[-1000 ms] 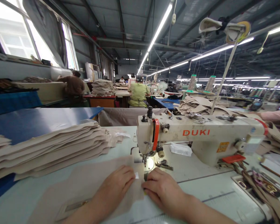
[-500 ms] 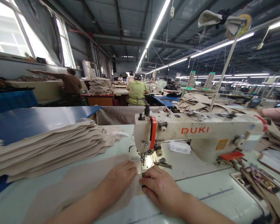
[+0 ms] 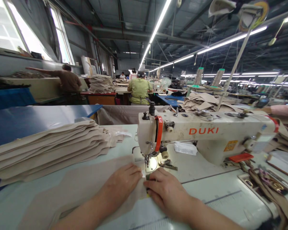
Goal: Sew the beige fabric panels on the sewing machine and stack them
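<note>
A thin beige fabric piece [image 3: 86, 179] lies on the pale table, its right edge by the presser foot [image 3: 147, 159] of a white sewing machine [image 3: 175, 129]. My left hand [image 3: 123, 182] rests on this fabric with its fingers curled and close together, gripping near the edge. Just in front of the needle area, my right hand [image 3: 169, 191] pinches that same edge between thumb and fingers. The fingertips of both hands are partly hidden. A lamp lights the metal needle plate [image 3: 153, 163].
A stack of beige fabric pieces [image 3: 62, 147] lies at left. Under the machine arm sits a clear plastic packet [image 3: 185, 148]. A recessed tray [image 3: 266, 183] with rings and straps is at right. A co-worker's pink sleeve [image 3: 284, 110] shows at the far right.
The camera view has shifted slightly, so the machine and stacks sit a little higher in view. Both hands keep nearly the same place on the fabric.
</note>
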`<state>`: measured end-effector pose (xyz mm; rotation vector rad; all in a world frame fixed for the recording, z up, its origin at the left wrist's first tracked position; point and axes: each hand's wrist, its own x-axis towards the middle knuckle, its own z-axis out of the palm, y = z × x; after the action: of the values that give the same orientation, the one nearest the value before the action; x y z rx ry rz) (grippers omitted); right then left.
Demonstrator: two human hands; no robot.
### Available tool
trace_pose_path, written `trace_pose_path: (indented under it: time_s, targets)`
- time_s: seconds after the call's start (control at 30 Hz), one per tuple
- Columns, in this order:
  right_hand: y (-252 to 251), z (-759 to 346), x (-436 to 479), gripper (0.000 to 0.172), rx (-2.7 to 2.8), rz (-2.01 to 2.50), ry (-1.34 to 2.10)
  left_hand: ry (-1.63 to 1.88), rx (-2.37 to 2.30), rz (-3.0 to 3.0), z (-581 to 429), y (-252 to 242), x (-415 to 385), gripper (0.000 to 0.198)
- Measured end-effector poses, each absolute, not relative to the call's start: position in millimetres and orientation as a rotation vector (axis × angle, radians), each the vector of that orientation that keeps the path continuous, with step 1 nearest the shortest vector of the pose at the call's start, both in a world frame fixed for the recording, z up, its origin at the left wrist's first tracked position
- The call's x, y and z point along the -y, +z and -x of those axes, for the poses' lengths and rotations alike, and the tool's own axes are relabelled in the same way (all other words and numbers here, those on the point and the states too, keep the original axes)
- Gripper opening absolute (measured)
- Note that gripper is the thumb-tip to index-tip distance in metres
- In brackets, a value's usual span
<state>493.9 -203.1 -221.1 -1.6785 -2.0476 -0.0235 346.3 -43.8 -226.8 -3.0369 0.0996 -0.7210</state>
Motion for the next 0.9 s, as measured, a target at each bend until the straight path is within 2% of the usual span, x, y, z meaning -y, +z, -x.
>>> trace_pose_path:
  time_s: [0.9]
  targets:
    - [-218.1,-493.9,203.4,0.018,2.065,1.691,-0.092,-0.733,-0.086,3.039,-348.3,-232.9,37.6,0.024]
